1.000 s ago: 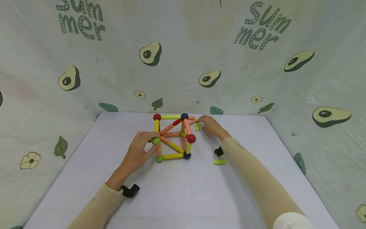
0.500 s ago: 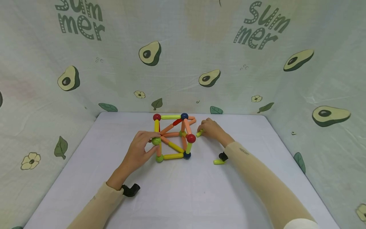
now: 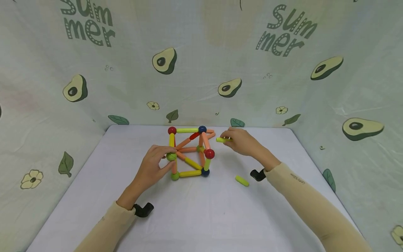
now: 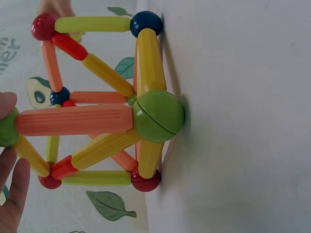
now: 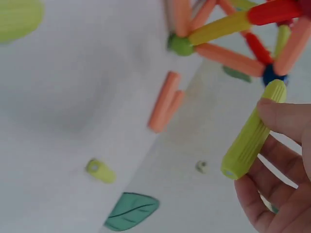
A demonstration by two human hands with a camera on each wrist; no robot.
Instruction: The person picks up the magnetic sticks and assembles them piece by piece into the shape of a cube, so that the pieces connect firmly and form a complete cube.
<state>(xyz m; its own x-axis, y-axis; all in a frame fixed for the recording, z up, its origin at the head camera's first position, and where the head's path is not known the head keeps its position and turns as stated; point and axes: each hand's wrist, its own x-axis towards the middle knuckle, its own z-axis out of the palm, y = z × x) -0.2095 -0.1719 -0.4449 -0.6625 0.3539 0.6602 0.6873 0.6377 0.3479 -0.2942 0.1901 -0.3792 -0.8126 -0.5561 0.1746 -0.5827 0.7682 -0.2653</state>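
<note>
A box-shaped frame of magnetic sticks (image 3: 190, 173) and coloured balls stands on the table, with diagonal sticks bracing it. My left hand (image 3: 151, 162) pinches the green ball (image 3: 171, 156) at its near upper left corner between thumb and fingers. In the left wrist view an orange stick (image 4: 75, 120) runs from that ball down to another green ball (image 4: 158, 115) on the table. Right of the frame, my right hand (image 3: 244, 141) pinches a yellow-green magnetic stick (image 5: 252, 131), raised off the table. The stick's far end overlaps a dark blue ball (image 5: 274, 75) in the right wrist view.
Two loose orange sticks (image 5: 165, 102) lie side by side behind the frame. One yellow-green stick (image 3: 242, 181) lies on the table nearer me, and another (image 5: 99, 171) shows in the right wrist view. A printed cloth wall (image 3: 195, 98) rises behind the table.
My right hand has picked up a yellow-green stick beside the frame, lifting it and drawing right. The loose stick nearer me has turned slightly. My left hand stays on the green ball.
</note>
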